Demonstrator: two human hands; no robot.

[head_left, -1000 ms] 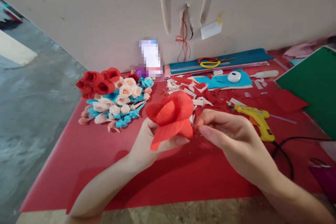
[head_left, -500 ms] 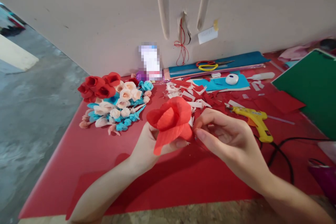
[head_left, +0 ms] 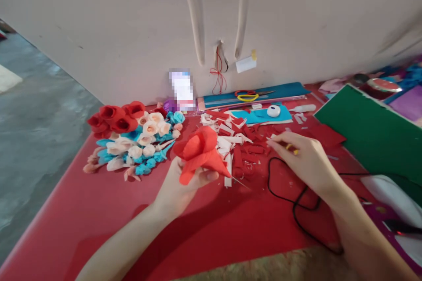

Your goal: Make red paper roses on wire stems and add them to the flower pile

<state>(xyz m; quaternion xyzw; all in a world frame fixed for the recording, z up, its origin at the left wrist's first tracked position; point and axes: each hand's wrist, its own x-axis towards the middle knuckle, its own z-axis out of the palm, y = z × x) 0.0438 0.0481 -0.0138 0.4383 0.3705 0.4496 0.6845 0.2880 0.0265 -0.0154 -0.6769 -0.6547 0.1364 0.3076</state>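
My left hand (head_left: 178,184) is closed around the base of a red crepe-paper flower (head_left: 201,149) and holds it above the red table cover (head_left: 231,232). A thin wire sticks out to the right below the bloom. My right hand (head_left: 305,160) lies further right, its fingers curled over a yellow glue gun (head_left: 289,146), of which only small yellow bits show between the fingers. The gun's black cable (head_left: 296,204) loops toward me across the cover.
Finished red, cream and blue paper flowers (head_left: 132,136) are heaped at the left. Red and white paper scraps (head_left: 240,140) lie behind the hands. Scissors (head_left: 247,95), a white round tape dispenser (head_left: 273,111) and blue sheets sit by the wall. A green sheet (head_left: 369,131) lies at the right.
My right hand let go of the flower's base and moved right onto the glue gun. The left hand kept the flower. The view has swung to the right.
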